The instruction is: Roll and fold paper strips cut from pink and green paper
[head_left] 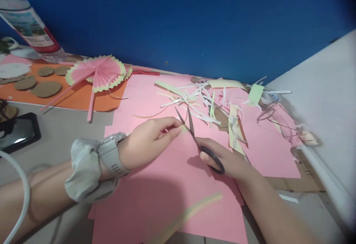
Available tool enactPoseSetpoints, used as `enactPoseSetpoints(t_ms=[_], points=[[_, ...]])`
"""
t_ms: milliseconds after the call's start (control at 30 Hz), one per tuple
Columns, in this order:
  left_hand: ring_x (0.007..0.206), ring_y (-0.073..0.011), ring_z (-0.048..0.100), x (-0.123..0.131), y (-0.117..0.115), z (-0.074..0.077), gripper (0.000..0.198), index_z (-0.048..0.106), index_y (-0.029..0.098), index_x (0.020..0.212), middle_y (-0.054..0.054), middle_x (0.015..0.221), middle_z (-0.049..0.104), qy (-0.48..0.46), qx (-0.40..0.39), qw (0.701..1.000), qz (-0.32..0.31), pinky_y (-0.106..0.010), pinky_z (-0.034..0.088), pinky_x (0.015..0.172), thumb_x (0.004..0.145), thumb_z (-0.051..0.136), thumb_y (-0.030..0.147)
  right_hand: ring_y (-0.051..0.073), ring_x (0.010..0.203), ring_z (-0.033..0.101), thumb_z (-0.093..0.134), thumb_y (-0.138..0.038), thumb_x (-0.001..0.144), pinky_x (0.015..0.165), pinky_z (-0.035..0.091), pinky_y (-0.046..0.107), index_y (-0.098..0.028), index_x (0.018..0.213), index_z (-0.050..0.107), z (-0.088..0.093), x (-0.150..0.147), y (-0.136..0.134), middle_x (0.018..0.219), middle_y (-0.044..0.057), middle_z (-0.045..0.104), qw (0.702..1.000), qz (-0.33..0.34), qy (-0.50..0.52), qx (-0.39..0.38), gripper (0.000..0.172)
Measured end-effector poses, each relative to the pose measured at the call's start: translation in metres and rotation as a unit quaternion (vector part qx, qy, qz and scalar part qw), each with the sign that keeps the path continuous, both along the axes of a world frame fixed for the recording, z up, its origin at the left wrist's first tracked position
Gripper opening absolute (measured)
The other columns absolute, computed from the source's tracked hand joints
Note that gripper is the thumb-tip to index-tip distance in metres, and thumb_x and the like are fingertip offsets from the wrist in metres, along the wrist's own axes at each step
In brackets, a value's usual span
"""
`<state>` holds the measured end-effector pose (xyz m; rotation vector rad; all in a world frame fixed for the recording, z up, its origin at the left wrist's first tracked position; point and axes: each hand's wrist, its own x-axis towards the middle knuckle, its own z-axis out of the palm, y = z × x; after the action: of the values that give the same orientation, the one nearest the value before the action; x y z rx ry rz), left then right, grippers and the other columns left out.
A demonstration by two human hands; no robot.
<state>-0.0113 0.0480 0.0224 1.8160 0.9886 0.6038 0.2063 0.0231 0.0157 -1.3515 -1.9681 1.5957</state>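
Observation:
My left hand (155,134) pinches a small piece of yellow-green paper (183,128) between thumb and fingers, over pink paper sheets (155,192). In my right hand (222,158) is a pair of scissors (213,158) with black handles. Their blades are parted and point away from me, with the yellow-green paper at the blades beside my left fingertips. Just beyond the blade tips lies a heap of thin white and pale green paper strips (194,101). Nearer to me, a blurred yellow-green strip (191,212) rests over the pink sheet.
To the left are a pleated pink paper fan (108,71), cardboard discs (46,89) on orange paper (108,105), a plastic bottle (36,32) and a black phone (25,131). A white cable (23,199) crosses my left forearm. A blue wall (178,21) stands behind, a white panel (328,99) at right.

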Motion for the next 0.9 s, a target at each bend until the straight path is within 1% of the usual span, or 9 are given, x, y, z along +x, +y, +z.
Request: enactPoseSetpoints(t_ms=[100,267,367,500,667,800,900], points=[[0.085,-0.0139,0.058,0.001,0.000,-0.001,0.023,0.060,0.021,0.093,0.003,0.090,0.064,-0.001,-0.002,1.000,0.007,-0.026,0.042,0.080,0.093,0.040,0.034,0.016,0.058,0.045,0.046,-0.067,0.078,0.050,0.036,0.026,-0.019,0.073,0.052,-0.003,0.001,0.001,0.061,0.001,0.047,1.000,0.011,0.005,-0.002,0.048],[0.076,-0.0136,0.056,0.001,-0.001,-0.001,0.022,0.059,0.021,0.087,0.003,0.082,0.062,0.002,-0.019,1.000,0.005,-0.026,0.042,0.073,0.091,0.042,0.033,0.014,0.060,0.041,0.044,-0.068,0.079,0.052,0.035,0.025,-0.018,0.072,0.047,-0.008,0.003,0.003,0.065,0.000,0.044,0.999,0.034,-0.013,0.005,0.050],[0.077,-0.0142,0.056,0.001,0.000,0.000,0.022,0.059,0.020,0.087,0.002,0.082,0.061,-0.006,-0.024,1.000,0.000,-0.026,0.042,0.074,0.091,0.042,0.033,0.013,0.060,0.038,0.043,-0.067,0.079,0.052,0.033,0.024,-0.018,0.072,0.044,-0.010,0.004,0.004,0.067,-0.001,0.042,0.999,0.041,-0.012,0.014,0.050],[0.080,-0.0144,0.055,0.001,0.001,0.001,0.022,0.059,0.019,0.087,0.002,0.083,0.061,-0.007,-0.023,1.000,-0.011,-0.025,0.042,0.074,0.091,0.041,0.032,0.011,0.057,0.034,0.045,-0.065,0.080,0.050,0.029,0.023,-0.017,0.072,0.044,-0.010,0.003,0.004,0.064,-0.003,0.037,0.999,0.045,0.003,0.016,0.048],[0.080,-0.0137,0.053,0.000,0.001,0.003,0.021,0.058,0.019,0.086,0.002,0.084,0.060,-0.008,-0.025,1.000,-0.016,-0.024,0.041,0.076,0.091,0.042,0.033,0.010,0.053,0.036,0.048,-0.061,0.081,0.047,0.032,0.022,-0.017,0.075,0.046,-0.011,0.000,0.003,0.063,-0.005,0.035,0.999,0.033,0.035,-0.019,0.044],[0.073,-0.0125,0.050,0.000,0.001,0.003,0.021,0.056,0.019,0.083,0.003,0.076,0.055,0.001,-0.028,1.000,-0.012,-0.023,0.040,0.071,0.091,0.042,0.032,0.009,0.053,0.037,0.049,-0.060,0.081,0.046,0.035,0.022,-0.017,0.075,0.047,-0.011,0.000,0.002,0.063,-0.005,0.036,0.998,0.032,0.049,-0.033,0.044],[0.072,-0.0127,0.049,0.001,0.001,0.003,0.023,0.056,0.019,0.084,0.003,0.075,0.054,0.009,-0.032,0.999,-0.008,-0.023,0.039,0.068,0.091,0.041,0.035,0.009,0.054,0.036,0.049,-0.059,0.082,0.047,0.035,0.022,-0.017,0.073,0.045,-0.011,0.000,0.003,0.064,-0.005,0.035,0.998,0.032,0.052,-0.028,0.042]])
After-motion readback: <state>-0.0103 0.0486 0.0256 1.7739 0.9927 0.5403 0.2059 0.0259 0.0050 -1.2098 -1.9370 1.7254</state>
